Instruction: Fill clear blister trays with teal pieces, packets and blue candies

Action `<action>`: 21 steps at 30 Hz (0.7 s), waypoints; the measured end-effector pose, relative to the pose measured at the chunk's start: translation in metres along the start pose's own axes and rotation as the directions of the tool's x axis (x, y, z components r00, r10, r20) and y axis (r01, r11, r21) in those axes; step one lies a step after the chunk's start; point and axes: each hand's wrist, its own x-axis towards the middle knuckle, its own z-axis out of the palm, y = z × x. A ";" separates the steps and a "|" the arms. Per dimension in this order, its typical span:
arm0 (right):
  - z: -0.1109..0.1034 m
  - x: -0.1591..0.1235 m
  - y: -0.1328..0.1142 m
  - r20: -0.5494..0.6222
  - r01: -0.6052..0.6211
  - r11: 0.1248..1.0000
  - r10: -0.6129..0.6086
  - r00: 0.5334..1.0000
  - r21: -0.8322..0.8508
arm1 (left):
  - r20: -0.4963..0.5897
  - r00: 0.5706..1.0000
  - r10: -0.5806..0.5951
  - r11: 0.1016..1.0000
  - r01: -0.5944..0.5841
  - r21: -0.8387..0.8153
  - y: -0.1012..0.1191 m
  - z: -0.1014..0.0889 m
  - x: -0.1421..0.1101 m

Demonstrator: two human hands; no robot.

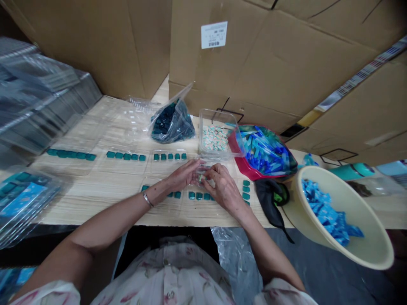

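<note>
L hand (182, 176) & R hand (223, 189) are pinching now, fingers (212, 170) together on a tiny clear-wrapped piece (201, 177), looking light, stiff & slippery, best taken by its edges.

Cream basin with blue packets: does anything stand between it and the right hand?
Yes: a black cloth lies beside the basin, and a short column of teal pieces sits nearer the right hand.
</note>
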 end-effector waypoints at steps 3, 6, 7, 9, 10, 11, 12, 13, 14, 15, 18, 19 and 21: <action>0.000 0.002 0.006 0.003 0.018 0.996 -0.019 1.000 0.093 | -0.006 1.000 -0.003 1.000 0.003 0.015 -0.001 0.000 0.001; -0.001 0.005 0.014 0.011 0.052 0.976 -0.056 0.998 0.212 | 0.007 1.000 -0.012 1.000 0.012 0.009 -0.002 -0.003 0.002; -0.001 0.006 0.017 0.021 0.061 0.967 -0.069 0.997 0.246 | 0.017 1.000 -0.013 1.000 0.013 0.003 -0.003 -0.005 0.003; -0.001 0.008 0.022 0.048 0.077 0.952 -0.095 0.994 0.297 | 0.031 0.999 -0.011 1.000 0.011 -0.009 -0.004 -0.007 0.003; -0.001 0.009 0.024 0.059 0.084 0.946 -0.107 0.992 0.312 | 0.033 0.999 -0.009 1.000 0.009 -0.013 -0.004 -0.007 0.004; -0.001 0.009 0.025 0.064 0.091 0.943 -0.117 0.991 0.319 | 0.032 0.999 -0.008 1.000 0.008 -0.017 -0.004 -0.008 0.004; -0.001 0.010 0.025 0.066 0.099 0.944 -0.126 0.990 0.316 | 0.030 1.000 -0.007 1.000 0.008 -0.018 -0.004 -0.008 0.004; -0.001 0.011 0.025 0.063 0.106 0.947 -0.130 0.989 0.303 | 0.027 1.000 -0.008 1.000 0.008 -0.019 -0.004 -0.007 0.003; -0.001 0.011 0.024 0.055 0.108 0.953 -0.129 0.990 0.282 | 0.023 1.000 -0.010 1.000 0.011 -0.021 -0.004 -0.007 0.003; 0.000 0.011 0.023 0.045 0.106 0.961 -0.122 0.992 0.256 | 0.016 1.000 -0.014 1.000 0.014 -0.025 -0.004 -0.007 0.003; 0.001 0.009 0.014 0.025 0.089 0.982 -0.095 0.995 0.168 | -0.012 1.000 -0.022 0.999 0.021 -0.044 -0.003 -0.005 0.002; 0.001 0.007 0.010 0.025 0.085 0.987 -0.089 0.996 0.133 | -0.015 1.000 -0.025 0.998 0.024 -0.054 -0.002 -0.005 0.002; 0.001 0.003 0.001 0.026 0.087 0.995 -0.088 0.996 0.051 | -0.010 0.999 -0.033 0.997 0.032 -0.073 -0.001 -0.004 0.002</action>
